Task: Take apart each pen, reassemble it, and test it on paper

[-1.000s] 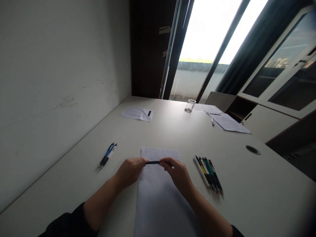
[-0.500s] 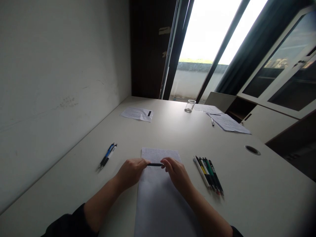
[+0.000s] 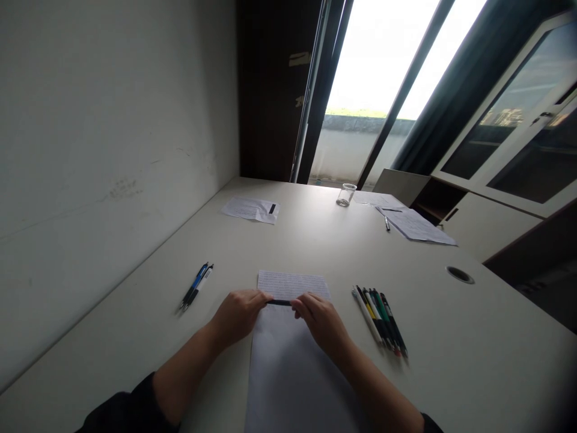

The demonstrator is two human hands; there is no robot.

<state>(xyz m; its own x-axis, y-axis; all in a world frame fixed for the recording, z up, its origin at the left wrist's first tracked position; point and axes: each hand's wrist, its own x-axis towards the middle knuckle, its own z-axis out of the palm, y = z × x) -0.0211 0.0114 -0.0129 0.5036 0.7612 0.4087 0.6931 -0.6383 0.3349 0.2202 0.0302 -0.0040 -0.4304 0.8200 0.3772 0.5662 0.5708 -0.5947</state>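
Both my hands hold one black pen (image 3: pixel 279 302) level above a sheet of written paper (image 3: pixel 293 284) on the white table (image 3: pixel 315 240). My left hand (image 3: pixel 238 313) is closed on the pen's left end. My right hand (image 3: pixel 319 320) is closed on its right end, so only a short middle stretch of the pen shows between the fingers.
Two pens (image 3: pixel 196 285) lie to the left near the wall. A row of several pens (image 3: pixel 381 320) lies to the right. Farther off are a folded paper (image 3: pixel 250 208), a glass jar (image 3: pixel 346 194), more sheets (image 3: pixel 415 225) with a pen (image 3: pixel 387 223), and a cable hole (image 3: pixel 460 275).
My right hand has slid left along the pen towards my left hand, so less of the pen shows between them. The left hand has stayed put.
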